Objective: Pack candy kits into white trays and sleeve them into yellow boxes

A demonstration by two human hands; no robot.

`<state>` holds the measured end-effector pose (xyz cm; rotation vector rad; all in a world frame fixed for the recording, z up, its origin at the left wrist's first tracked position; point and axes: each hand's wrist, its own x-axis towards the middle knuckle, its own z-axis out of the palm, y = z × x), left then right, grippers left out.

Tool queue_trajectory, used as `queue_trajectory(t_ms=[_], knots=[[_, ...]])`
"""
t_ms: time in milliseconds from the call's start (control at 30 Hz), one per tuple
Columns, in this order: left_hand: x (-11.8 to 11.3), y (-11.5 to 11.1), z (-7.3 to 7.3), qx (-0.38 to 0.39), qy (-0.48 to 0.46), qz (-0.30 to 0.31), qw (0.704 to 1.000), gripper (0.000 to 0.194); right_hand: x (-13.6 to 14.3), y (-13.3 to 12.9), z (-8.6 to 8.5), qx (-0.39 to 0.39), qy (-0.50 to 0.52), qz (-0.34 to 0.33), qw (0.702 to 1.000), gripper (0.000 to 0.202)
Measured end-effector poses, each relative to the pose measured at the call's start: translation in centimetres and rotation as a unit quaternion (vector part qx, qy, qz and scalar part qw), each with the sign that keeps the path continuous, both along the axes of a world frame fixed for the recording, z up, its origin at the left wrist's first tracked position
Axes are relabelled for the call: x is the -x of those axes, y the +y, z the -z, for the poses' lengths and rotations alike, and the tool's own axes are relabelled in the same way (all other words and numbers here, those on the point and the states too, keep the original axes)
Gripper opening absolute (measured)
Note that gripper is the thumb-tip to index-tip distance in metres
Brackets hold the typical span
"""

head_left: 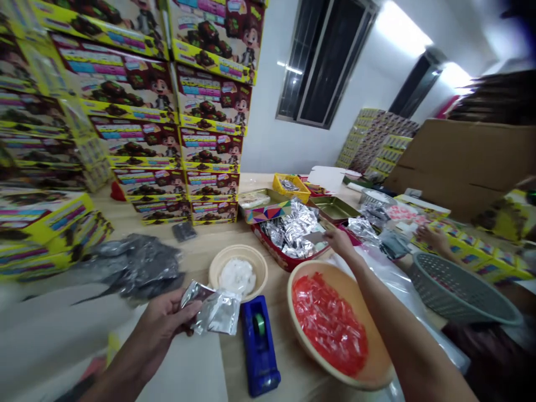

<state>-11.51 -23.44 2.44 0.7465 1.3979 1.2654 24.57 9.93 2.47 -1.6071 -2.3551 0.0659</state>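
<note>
My left hand, at the lower left, is closed on silver foil sachets, pinched between thumb and fingers. They extend over the near edge of a small beige bowl with clear-white small packets in it. My right arm stretches over a large beige bowl of red clear-wrapped packets. Beyond it, my right hand is at the right side of a red box heaped with silver foil sachets. Its fingertips appear to pinch a flat greyish foil sachet.
A blue tape dispenser stands between the bowls. Printed boxes are stacked high at the back left. Dark plastic bags lie at left. A grey-green basket and another person's hand are at right.
</note>
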Motion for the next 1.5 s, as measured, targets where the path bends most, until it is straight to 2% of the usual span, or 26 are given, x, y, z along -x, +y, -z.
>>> queue_trajectory(t_ms=[100, 167, 233, 333, 400, 467, 533, 567, 633, 700, 767, 867, 933, 1000, 1067, 1133, 1200, 1267, 1367, 1433, 1500], knots=[[0.4, -3.4, -0.5, -0.033, 0.033, -0.044, 0.998, 0.03, 1.3, -3.0, -0.5, -0.017, 0.044, -0.029, 0.998, 0.021], [1.7, -6.6, -1.0, -0.054, 0.08, -0.093, 0.991, 0.027, 3.2, -6.1, -0.3, -0.022, 0.144, -0.066, 0.987, 0.024], [4.1, -10.5, -1.4, -0.059, 0.155, -0.158, 0.973, 0.024, 6.0, -10.1, 0.0, 0.028, 0.264, -0.109, 0.958, 0.032], [8.2, -16.5, -2.0, -0.032, 0.291, -0.249, 0.923, 0.02, 11.1, -17.6, 0.2, 0.14, 0.35, -0.193, 0.906, 0.035], [10.3, -19.1, -1.9, -0.014, 0.35, -0.255, 0.901, 0.018, 15.0, -22.6, 0.2, 0.19, 0.372, -0.253, 0.873, 0.03], [11.6, -19.9, -1.2, -0.007, 0.371, -0.199, 0.907, 0.018, 19.3, -26.9, 0.4, 0.225, 0.368, -0.313, 0.846, 0.026], [12.0, -19.4, -0.1, 0.002, 0.4, -0.132, 0.907, 0.022, 23.8, -30.1, 0.7, 0.245, 0.334, -0.371, 0.831, 0.024], [12.0, -19.1, 0.5, 0.005, 0.433, -0.115, 0.894, 0.027, 26.0, -31.4, 0.9, 0.247, 0.31, -0.394, 0.83, 0.024], [11.9, -19.1, 1.3, -0.002, 0.514, -0.123, 0.849, 0.035, 29.9, -33.6, 1.5, 0.245, 0.258, -0.429, 0.831, 0.022], [12.1, -20.4, 1.7, -0.018, 0.562, -0.161, 0.811, 0.027, 32.8, -35.0, 2.3, 0.23, 0.214, -0.45, 0.836, 0.02], [13.0, -22.7, 1.7, -0.022, 0.565, -0.22, 0.795, 0.017, 34.3, -35.4, 3.2, 0.193, 0.204, -0.43, 0.858, 0.018], [15.8, -26.3, 1.3, 0.001, 0.561, -0.348, 0.751, 0.023, 34.6, -33.9, 3.6, 0.122, 0.274, -0.296, 0.907, 0.024], [18.3, -27.3, 0.9, 0.018, 0.569, -0.379, 0.73, 0.041, 34.5, -32.1, 2.8, 0.123, 0.308, -0.246, 0.911, 0.042], [20.7, -27.2, 0.3, 0.031, 0.572, -0.322, 0.754, 0.046, 34.7, -30.6, 1.4, 0.163, 0.263, -0.286, 0.907, 0.045], [22.3, -26.2, -0.4, 0.053, 0.568, -0.238, 0.786, 0.031, 35.4, -30.1, -0.1, 0.188, 0.165, -0.342, 0.906, 0.028], [22.6, -25.2, -1.1, 0.071, 0.566, -0.189, 0.799, 0.019, 36.1, -30.7, -1.1, 0.171, 0.094, -0.37, 0.908, 0.02], [21.5, -24.5, -1.3, 0.056, 0.57, -0.182, 0.799, 0.015, 36.5, -32.3, -1.1, 0.149, 0.086, -0.379, 0.909, 0.017], [19.6, -24.3, -0.6, 0.034, 0.57, -0.184, 0.8, 0.023, 36.3, -34.1, -0.2, 0.14, 0.104, -0.372, 0.912, 0.017], [16.4, -25.1, 1.8, 0.028, 0.568, -0.193, 0.8, 0.03, 34.9, -36.5, 2.3, 0.145, 0.143, -0.36, 0.911, 0.021], [15.0, -26.5, 4.0, 0.001, 0.557, -0.172, 0.812, 0.034, 33.3, -37.5, 4.3, 0.167, 0.178, -0.402, 0.883, 0.028], [14.3, -28.2, 6.0, -0.036, 0.546, -0.118, 0.829, 0.044, 31.8, -38.1, 6.1, 0.191, 0.206, -0.463, 0.841, 0.054]])
